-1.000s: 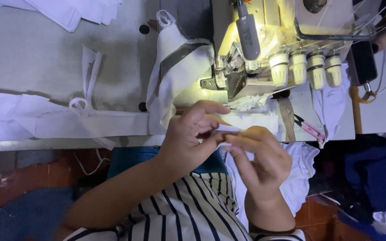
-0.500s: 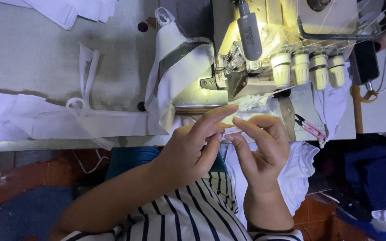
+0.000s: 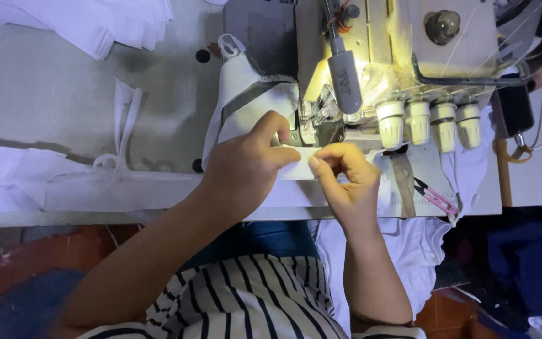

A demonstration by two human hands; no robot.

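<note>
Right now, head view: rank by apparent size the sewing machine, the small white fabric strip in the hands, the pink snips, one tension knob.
1. sewing machine, largest by far.
2. white fabric strip, partly hidden by the left hand and right hand.
3. pink snips and tension knob: look alike in size, not ranked.

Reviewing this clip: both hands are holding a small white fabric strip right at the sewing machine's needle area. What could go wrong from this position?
1. The left hand has its fingertips close to the presser foot; a slip could bring them under it.
2. The white fabric strip, pinched by the right hand, could feed in skewed.
3. The pink thread snips lie near the table edge and might get knocked off.
</note>
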